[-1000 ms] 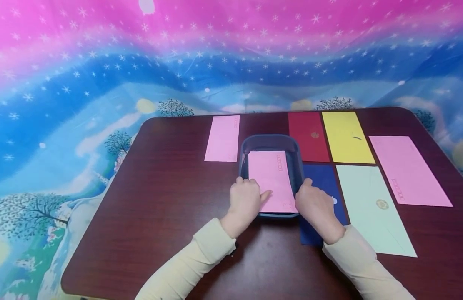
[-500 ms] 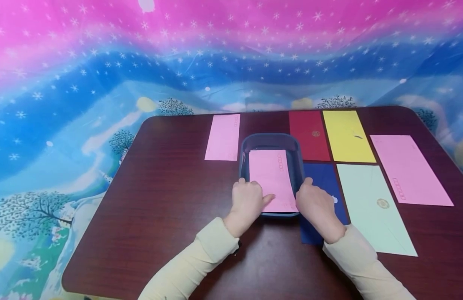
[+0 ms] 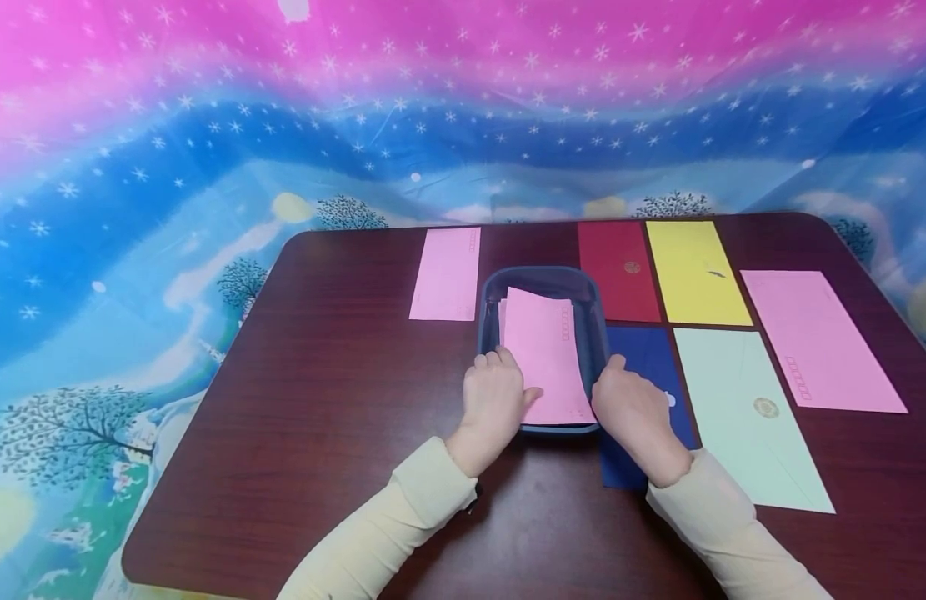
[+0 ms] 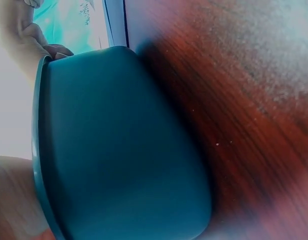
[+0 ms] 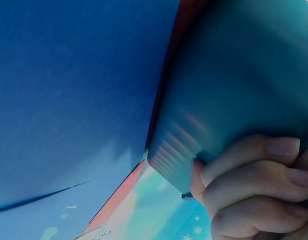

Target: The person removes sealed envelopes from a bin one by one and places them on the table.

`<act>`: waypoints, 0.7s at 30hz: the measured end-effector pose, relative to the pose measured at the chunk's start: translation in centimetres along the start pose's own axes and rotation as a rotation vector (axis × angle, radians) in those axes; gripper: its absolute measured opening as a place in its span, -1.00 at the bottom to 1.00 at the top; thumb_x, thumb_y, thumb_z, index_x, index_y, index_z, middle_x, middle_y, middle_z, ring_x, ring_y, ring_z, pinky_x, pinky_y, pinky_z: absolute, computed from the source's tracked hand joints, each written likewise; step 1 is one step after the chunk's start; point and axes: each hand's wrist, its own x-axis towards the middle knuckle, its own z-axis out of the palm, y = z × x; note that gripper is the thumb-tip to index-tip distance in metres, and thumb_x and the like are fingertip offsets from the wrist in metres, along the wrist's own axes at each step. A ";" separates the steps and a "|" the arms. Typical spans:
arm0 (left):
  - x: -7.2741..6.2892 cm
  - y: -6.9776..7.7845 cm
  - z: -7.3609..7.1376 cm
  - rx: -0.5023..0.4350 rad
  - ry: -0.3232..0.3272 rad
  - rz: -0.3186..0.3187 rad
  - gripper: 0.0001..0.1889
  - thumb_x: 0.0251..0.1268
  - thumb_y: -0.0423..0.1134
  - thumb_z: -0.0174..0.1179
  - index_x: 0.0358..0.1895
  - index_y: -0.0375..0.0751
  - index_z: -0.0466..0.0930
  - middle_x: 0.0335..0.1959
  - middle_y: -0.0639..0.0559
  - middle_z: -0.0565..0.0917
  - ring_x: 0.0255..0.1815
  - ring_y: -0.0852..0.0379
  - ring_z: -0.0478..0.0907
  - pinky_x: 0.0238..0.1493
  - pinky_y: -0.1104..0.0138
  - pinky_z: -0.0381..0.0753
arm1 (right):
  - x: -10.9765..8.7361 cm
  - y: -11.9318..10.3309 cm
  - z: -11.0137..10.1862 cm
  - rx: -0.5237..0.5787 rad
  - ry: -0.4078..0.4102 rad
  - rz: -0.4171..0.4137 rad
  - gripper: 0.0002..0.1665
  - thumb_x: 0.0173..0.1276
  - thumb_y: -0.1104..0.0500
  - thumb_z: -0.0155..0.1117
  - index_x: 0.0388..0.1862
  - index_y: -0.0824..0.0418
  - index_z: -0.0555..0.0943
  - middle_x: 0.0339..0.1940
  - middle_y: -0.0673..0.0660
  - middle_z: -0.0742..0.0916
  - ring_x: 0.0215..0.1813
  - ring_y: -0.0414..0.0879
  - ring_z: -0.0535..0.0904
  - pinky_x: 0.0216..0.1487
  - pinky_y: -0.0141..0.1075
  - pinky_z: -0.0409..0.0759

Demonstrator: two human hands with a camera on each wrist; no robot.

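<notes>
A dark teal plastic tray (image 3: 599, 321) stands on the table, holding a stack of pink envelopes. My left hand (image 3: 494, 404) reaches over its left side, pinching the top pink envelope (image 3: 545, 362) along the left edge, thumb across its face. That envelope bows slightly, its upper left corner raised above the ones beneath. On the opposite side my right hand (image 3: 635, 412) grips the tray's right rim; in the right wrist view its fingers (image 5: 259, 185) curl against the outer wall. The left wrist view is mostly filled by the tray's outer wall (image 4: 119, 150), so the left fingertips are hidden there.
One pink envelope (image 3: 446, 275) lies left of the tray. To the right lie a red envelope (image 3: 613, 283), a yellow one (image 3: 695, 283), a blue one (image 3: 643, 354), a mint one (image 3: 733, 408) and another pink one (image 3: 830, 342). A patterned cloth (image 3: 432, 125) hangs behind the table (image 3: 305, 358).
The top pink envelope in the tray has lifted at its upper left corner and bent, shifting slightly right. My left fingers have moved a little along its edge; the right hand has stayed on the rim.
</notes>
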 end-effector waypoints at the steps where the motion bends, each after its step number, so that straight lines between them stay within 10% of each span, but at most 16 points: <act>1: 0.0 0.0 0.0 -0.001 -0.003 -0.005 -0.19 0.00 0.44 0.16 -0.01 -0.28 0.63 -0.41 0.04 0.69 -0.46 0.18 0.53 -0.51 0.44 0.47 | 0.0 0.0 0.0 0.000 0.004 -0.002 -0.66 0.41 0.23 -0.17 -0.11 0.55 0.35 -0.66 0.26 0.52 -0.61 0.07 0.46 -0.64 -0.25 0.35; 6: 0.0 -0.1 0.3 -0.049 0.006 -0.021 -0.27 0.14 0.31 0.17 0.09 -0.31 0.58 -0.37 0.02 0.72 -0.43 0.17 0.58 -0.46 0.44 0.54 | 0.0 0.0 0.1 0.000 0.012 -0.008 -0.68 0.41 0.23 -0.18 -0.15 0.53 0.35 -0.68 0.25 0.51 -0.62 0.06 0.45 -0.65 -0.26 0.33; 12: -0.2 -0.4 0.9 -0.098 0.188 -0.067 -0.70 0.32 0.01 0.15 -0.28 -0.19 0.54 -0.70 0.10 0.63 -0.66 0.20 0.52 -0.65 0.42 0.38 | -0.2 -0.1 0.1 -0.008 0.005 0.002 -0.68 0.42 0.23 -0.16 -0.14 0.53 0.35 -0.67 0.24 0.50 -0.62 0.05 0.45 -0.64 -0.27 0.34; 21: 0.0 -2.6 0.0 -0.636 0.002 -0.226 -0.77 0.44 -0.05 0.01 -0.26 -0.11 0.53 -0.72 0.00 0.58 -0.69 0.06 0.56 -0.69 0.29 0.37 | -0.5 -0.3 0.1 -0.013 -0.001 0.000 -0.65 0.41 0.21 -0.12 -0.10 0.55 0.35 -0.68 0.24 0.50 -0.63 0.05 0.45 -0.65 -0.28 0.37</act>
